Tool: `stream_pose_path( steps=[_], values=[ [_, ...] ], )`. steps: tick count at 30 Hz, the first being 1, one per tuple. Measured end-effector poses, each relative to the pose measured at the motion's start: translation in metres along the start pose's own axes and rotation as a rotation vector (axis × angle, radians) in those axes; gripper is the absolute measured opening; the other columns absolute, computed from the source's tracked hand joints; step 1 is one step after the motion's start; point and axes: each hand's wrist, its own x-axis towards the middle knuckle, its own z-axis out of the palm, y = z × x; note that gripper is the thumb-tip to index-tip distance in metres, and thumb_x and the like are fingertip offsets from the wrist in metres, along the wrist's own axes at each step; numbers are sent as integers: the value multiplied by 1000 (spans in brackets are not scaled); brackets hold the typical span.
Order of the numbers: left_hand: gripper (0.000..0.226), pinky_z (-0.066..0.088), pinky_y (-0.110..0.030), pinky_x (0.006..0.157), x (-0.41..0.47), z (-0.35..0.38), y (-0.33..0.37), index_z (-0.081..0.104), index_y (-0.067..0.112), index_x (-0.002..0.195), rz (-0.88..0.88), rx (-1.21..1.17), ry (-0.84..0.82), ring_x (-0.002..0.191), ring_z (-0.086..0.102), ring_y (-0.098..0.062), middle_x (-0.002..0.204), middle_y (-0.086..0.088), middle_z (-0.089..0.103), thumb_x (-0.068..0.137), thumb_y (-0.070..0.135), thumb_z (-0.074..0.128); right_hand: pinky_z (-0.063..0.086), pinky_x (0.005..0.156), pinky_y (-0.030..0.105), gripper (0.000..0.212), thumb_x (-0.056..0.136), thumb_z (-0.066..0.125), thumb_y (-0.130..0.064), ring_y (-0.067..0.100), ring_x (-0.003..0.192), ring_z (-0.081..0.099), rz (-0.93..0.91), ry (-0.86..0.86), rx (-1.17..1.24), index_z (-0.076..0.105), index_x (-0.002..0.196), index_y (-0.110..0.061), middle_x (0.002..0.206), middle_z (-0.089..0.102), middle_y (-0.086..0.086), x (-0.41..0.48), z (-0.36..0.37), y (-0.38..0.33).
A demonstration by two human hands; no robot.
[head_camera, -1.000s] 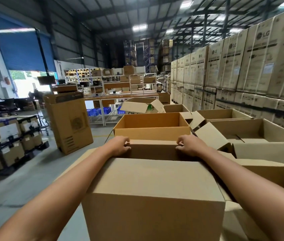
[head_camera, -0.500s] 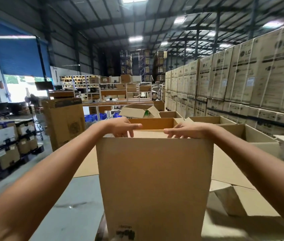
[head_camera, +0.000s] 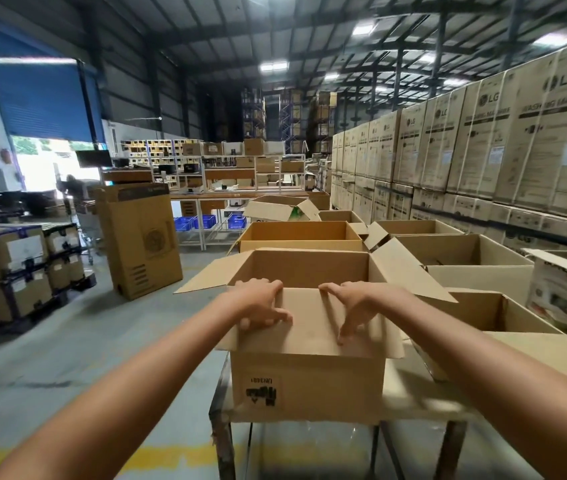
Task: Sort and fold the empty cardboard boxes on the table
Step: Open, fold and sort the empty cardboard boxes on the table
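Head view: an open box [head_camera: 306, 382] stands upright at the near end of the tabletop [head_camera: 424, 400], its printed mark upside down on the front wall. Its near flap [head_camera: 310, 323] is folded outward and down over that wall. The left hand [head_camera: 261, 304] lies on the flap's left part, fingers [head_camera: 275, 315] spread across the cardboard, thumb side near the fold at the rim. The right hand [head_camera: 353, 306] lies on the flap's right part, fingers pointing down the flap toward its free edge. Both hands press flat on the flap and are spread, not clenched; they sit apart from each other, with bare cardboard between them. The left side flap [head_camera: 206, 278] sticks out level to the left; the right side flap [head_camera: 410, 271] slants out to the right, over the neighbouring box [head_camera: 465, 268].

Behind the near box, touching or just beside it, an orange-lined box [head_camera: 301, 237] sits open, and more open boxes run further back along the tabletop. To the right another open box [head_camera: 517, 323] stands just beside the near one. A tall carton [head_camera: 140, 237] stands on the floor [head_camera: 67, 341] to the left, well apart from the tabletop. Stacked cartons [head_camera: 483, 150] line the right wall.
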Motion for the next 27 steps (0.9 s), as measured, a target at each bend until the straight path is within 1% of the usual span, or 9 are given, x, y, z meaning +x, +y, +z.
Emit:
stream_pose_path(
  steps=[2,4,6,9,12,15,20,24,27],
  values=[
    [75,40,-51,105,-3,21,3,40,26,138,-31,85,198,124,50,-29,136,-7,53,83,75,53,31,110,58,105,83,77,-38,35,142,32,33,165,-104,1,157,-38,154,32,11,-1,20,-4],
    [74,30,-56,113,-2,37,8,35,26,143,-67,99,309,134,42,-32,142,-9,49,86,72,50,15,116,65,93,95,62,-26,37,150,14,38,273,-102,-5,158,-37,162,16,16,0,37,-4],
    [79,20,-59,117,0,46,13,27,22,150,-113,96,328,145,27,-37,152,-15,39,90,67,50,3,116,67,93,97,58,-19,38,153,-4,39,322,-88,-10,157,-37,166,-3,17,1,49,-2],
    [83,19,-59,118,-3,50,24,18,18,155,-172,65,327,150,10,-41,161,-20,20,92,60,52,0,117,66,93,98,58,-17,38,152,-14,37,358,-66,-11,158,-34,165,-13,18,-1,58,0],
    [86,25,-56,117,-13,50,30,16,14,156,-194,0,360,151,9,-39,163,-21,14,93,58,54,8,120,62,95,96,63,-21,37,152,-13,27,361,18,-8,159,-31,165,-13,17,-10,62,-3],
    [79,26,-55,118,-27,52,30,18,14,156,-163,-69,398,151,12,-36,163,-19,15,96,54,51,17,120,56,98,92,67,-29,36,153,-7,11,395,95,-3,159,-28,166,-10,16,-27,68,-4],
    [68,24,-49,121,-70,55,35,24,18,154,-76,-220,466,152,14,-33,164,-13,16,98,46,52,31,117,49,84,94,64,-36,33,154,6,-53,548,249,12,159,-25,167,1,15,-62,82,-12],
    [64,34,-50,115,-123,68,32,33,19,151,-53,-318,615,149,23,-30,162,-10,22,96,44,56,29,120,47,74,94,64,-36,30,153,14,-165,679,437,26,156,-22,166,15,14,-96,105,-37],
    [59,28,-48,117,-172,87,29,37,17,149,-82,-392,709,151,18,-28,162,-11,25,97,35,59,25,121,41,68,93,66,-31,26,152,19,-254,749,587,35,152,-21,164,24,12,-121,130,-70]
  ],
)
